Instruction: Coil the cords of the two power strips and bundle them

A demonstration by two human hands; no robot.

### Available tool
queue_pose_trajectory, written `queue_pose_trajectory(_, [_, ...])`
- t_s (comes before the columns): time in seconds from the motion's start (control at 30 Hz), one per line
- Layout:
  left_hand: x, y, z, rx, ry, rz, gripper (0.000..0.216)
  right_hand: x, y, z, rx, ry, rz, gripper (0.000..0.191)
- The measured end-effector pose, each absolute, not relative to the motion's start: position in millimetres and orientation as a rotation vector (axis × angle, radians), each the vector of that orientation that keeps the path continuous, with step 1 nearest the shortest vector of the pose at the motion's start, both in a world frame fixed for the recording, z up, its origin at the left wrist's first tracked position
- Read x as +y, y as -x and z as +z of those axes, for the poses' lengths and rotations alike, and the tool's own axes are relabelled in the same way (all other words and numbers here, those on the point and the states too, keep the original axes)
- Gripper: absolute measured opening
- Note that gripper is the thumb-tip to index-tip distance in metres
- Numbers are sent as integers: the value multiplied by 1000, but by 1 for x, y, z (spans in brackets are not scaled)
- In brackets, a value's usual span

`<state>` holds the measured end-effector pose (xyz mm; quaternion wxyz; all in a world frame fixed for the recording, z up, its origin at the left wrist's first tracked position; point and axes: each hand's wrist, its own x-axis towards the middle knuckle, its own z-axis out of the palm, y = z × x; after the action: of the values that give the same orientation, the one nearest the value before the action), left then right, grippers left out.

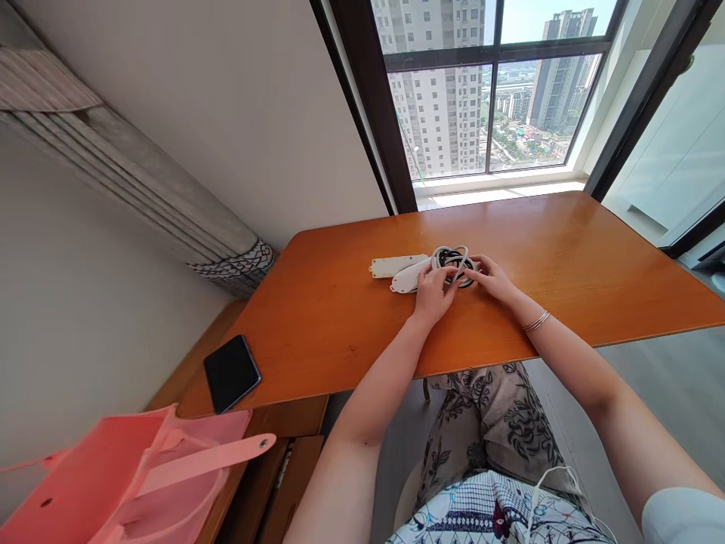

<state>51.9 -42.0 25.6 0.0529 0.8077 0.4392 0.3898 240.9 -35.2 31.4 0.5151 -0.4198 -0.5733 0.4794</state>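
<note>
The coiled cable is pinned on the worktop by the left hand and right hand, fingers clenched around it, so the loops are kept together.

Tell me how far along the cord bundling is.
Done: the cord lies coiled beside two power strips on the table. In hand: left hand and right hand both grip the coil. Left: I see no tie on it.
</note>
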Motion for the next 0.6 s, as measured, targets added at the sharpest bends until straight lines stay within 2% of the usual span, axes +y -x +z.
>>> queue_pose_trajectory(0.33, [-42,-54,22,1348,-2466,1143,22,-32,-235,22,-1321,1141,1067,37])
queue_pose_trajectory(0.6, [-43,-56,23,1338,-2492,1125,19,-32,-241,26,-1519,1328,861,39])
